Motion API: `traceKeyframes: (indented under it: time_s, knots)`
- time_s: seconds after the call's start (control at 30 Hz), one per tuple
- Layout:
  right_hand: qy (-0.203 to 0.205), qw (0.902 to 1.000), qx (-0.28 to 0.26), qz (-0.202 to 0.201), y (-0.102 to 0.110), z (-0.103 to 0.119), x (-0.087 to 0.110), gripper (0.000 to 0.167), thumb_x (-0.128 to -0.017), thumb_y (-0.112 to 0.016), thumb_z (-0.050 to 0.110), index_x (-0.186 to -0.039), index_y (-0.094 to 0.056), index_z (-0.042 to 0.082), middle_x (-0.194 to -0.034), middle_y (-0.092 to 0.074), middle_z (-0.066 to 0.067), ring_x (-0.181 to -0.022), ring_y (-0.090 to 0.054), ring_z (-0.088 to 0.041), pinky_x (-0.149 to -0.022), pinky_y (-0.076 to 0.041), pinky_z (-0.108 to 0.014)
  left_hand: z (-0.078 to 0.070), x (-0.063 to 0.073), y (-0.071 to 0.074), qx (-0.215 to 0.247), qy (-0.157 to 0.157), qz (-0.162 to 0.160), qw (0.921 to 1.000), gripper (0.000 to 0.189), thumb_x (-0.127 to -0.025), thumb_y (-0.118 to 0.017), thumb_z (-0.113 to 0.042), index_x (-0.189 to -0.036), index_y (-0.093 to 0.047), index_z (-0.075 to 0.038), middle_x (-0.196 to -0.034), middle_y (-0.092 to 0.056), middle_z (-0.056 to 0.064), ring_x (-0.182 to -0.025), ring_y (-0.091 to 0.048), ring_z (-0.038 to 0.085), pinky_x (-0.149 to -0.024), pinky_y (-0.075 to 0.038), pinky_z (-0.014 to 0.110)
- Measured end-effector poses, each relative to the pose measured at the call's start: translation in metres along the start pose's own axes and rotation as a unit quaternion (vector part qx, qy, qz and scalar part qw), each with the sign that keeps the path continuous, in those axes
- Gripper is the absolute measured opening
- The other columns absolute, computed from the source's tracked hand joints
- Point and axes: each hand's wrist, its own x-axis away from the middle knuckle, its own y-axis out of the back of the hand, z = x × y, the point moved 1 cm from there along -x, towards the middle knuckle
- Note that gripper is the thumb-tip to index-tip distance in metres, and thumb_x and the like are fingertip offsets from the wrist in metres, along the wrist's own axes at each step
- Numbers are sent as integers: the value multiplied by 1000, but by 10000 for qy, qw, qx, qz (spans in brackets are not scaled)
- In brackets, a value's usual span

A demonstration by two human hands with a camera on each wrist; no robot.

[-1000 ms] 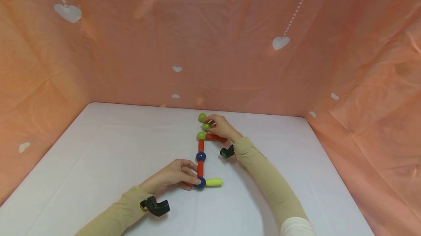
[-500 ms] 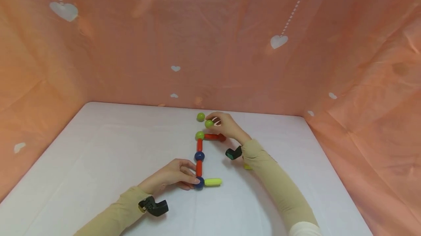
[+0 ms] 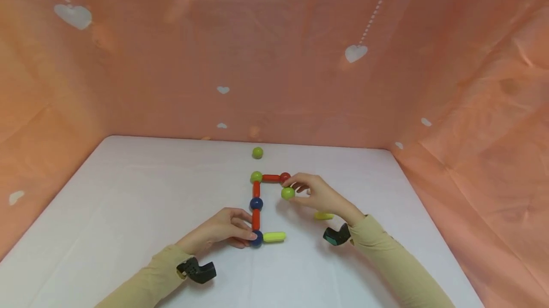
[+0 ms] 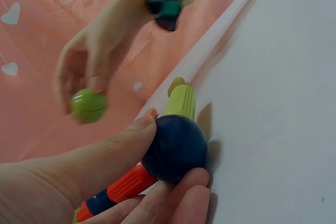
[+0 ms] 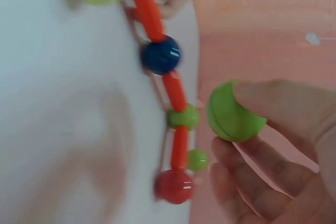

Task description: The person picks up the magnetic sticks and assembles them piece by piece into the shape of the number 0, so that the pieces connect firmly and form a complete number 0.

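My left hand pinches the near dark blue ball between thumb and fingers. From that ball a yellow-green rod points right, and a red rod runs back to a second blue ball. Another red rod leads on to a green ball, where a further red rod turns right to a red ball. Raised off the table, my right hand holds a loose green ball between thumb and fingertips, just in front of the red ball.
One more green ball lies alone near the back edge of the white table. A loose yellow rod lies below my right hand. Orange cloth with white hearts stands around the back and sides.
My right hand has brought the green ball from the back of the table toward me and to the right, uncovering the red ball. My left hand keeps its hold on the blue ball.
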Motion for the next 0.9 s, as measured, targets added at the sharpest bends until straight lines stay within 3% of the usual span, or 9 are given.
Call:
traceKeyframes:
  time_s: [0.2, 0.37, 0.63, 0.9]
  knots:
    - [-63, 9991, -156, 395, -15, -4, 34, 31, -83, -74, 6, -113, -66, 8, -108, -64, 3, -95, -59, -14, -84, -52, -34, 1, 0, 0, -113, 49, -107, 9999, 54, -78, -81, -15, -121, -55, 3, -92, -70, 12, -75, -68, 23, -67, -58, 35]
    - [-33, 9982, -276, 539, -25, -8, 50, 31, -82, -75, 5, -112, -66, 10, -107, -65, 3, -93, -59, -13, -84, -52, -32, 2, -1, 0, -79, 91, -133, 9998, 52, -77, -81, -14, -119, -55, 3, -91, -70, 11, -75, -68, 23, -66, -58, 35]
    - [28, 9951, -444, 882, -35, -7, 54, 31, -84, -75, 10, -112, -64, 15, -107, -63, 7, -94, -60, -12, -85, -52, -30, 2, -1, 1, -25, 122, -111, 9999, 55, -76, -82, -17, -120, -55, 3, -91, -70, 12, -76, -69, 23, -68, -58, 34]
    - [21, 9941, -520, 952, -42, -7, 55, 30, -83, -75, 7, -111, -64, 13, -106, -64, 7, -96, -60, -11, -86, -52, -29, 3, -1, 0, 37, 101, -130, 9999, 57, -75, -83, -18, -119, -55, 4, -91, -70, 12, -76, -69, 23, -68, -58, 34]
